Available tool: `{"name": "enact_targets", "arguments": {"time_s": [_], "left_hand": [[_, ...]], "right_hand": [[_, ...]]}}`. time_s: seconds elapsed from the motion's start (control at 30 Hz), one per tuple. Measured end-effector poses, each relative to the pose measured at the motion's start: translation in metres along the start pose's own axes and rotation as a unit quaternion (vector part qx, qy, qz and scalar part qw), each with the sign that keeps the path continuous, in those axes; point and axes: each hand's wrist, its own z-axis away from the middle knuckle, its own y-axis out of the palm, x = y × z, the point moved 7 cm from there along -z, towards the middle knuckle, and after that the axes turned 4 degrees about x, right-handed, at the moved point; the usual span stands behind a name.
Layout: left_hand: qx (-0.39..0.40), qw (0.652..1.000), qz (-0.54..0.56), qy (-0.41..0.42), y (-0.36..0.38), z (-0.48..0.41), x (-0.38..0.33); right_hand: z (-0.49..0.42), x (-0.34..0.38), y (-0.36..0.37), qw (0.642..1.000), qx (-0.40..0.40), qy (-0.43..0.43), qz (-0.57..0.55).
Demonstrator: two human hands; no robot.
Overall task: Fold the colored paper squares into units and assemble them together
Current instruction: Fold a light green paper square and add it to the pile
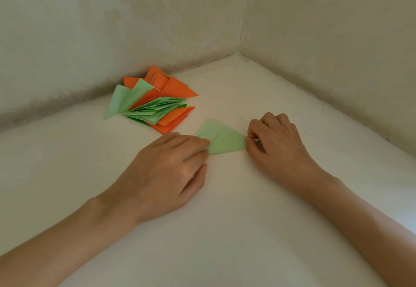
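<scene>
A light green paper piece (221,138), folded into a rough triangle, lies flat on the white surface between my hands. My left hand (171,165) lies palm down with its fingers straight, the fingertips pressing the paper's left corner. My right hand (274,138) has its fingers curled, and thumb and forefinger pinch the paper's right tip. Behind them, at the back left, lies a pile of folded orange and green paper units (153,102).
The white surface (225,219) ends at two plastered walls that meet in a corner (239,52) at the back right. The paper pile lies close to the left wall.
</scene>
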Motion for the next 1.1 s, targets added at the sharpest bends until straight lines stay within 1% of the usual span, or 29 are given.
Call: {"name": "enact_targets", "arguments": {"time_s": [0.03, 0.1, 0.17, 0.33, 0.4, 0.47, 0.53, 0.63, 0.73, 0.8, 0.87, 0.9, 1.0, 1.1], "left_hand": [[-0.004, 1.000, 0.007, -0.001, 0.002, -0.006, -0.005], [0.019, 1.000, 0.012, -0.001, 0.010, -0.016, -0.013], [0.041, 0.999, 0.018, -0.005, 0.018, -0.021, -0.014], [0.062, 0.996, 0.062, -0.023, 0.022, -0.021, -0.008], [0.068, 0.994, 0.075, -0.032, 0.024, -0.019, -0.007], [0.069, 0.994, 0.077, -0.031, 0.025, -0.019, -0.008], [0.067, 0.995, 0.069, -0.027, 0.023, -0.019, -0.008], [0.067, 0.996, 0.060, -0.022, 0.022, -0.019, -0.009], [0.065, 0.996, 0.056, -0.025, 0.021, -0.020, -0.010], [0.069, 0.996, 0.053, -0.028, 0.021, -0.020, -0.009], [0.077, 0.995, 0.053, -0.028, 0.022, -0.020, -0.009], [0.082, 0.995, 0.051, -0.027, 0.023, -0.019, -0.009], [0.088, 0.995, 0.032, -0.028, 0.021, -0.013, -0.001], [0.055, 0.998, 0.017, -0.018, 0.013, 0.002, 0.011]], "right_hand": [[0.000, 0.001, -0.001, 1.000, -0.001, 0.001, -0.003], [0.001, 0.002, -0.002, 1.000, 0.006, 0.008, -0.009], [0.001, -0.001, -0.001, 0.999, 0.025, 0.023, -0.008], [0.004, -0.019, -0.005, 0.997, 0.072, 0.033, -0.023], [0.003, -0.021, -0.008, 0.998, 0.060, 0.018, -0.031], [0.003, -0.014, -0.015, 0.999, 0.019, -0.022, -0.042], [0.002, -0.007, -0.018, 0.996, 0.007, -0.038, -0.080], [-0.001, 0.000, -0.011, 0.992, 0.028, -0.027, -0.119], [-0.002, 0.000, -0.014, 0.988, 0.011, 0.001, -0.155], [-0.001, 0.000, -0.013, 0.993, 0.011, 0.016, -0.114], [-0.001, 0.002, -0.006, 0.998, 0.038, 0.012, -0.046], [-0.001, 0.001, -0.002, 0.998, 0.053, 0.010, -0.035], [-0.001, 0.001, 0.001, 0.996, 0.078, 0.012, -0.051], [-0.003, 0.001, 0.000, 0.996, 0.070, 0.007, -0.060]]}}
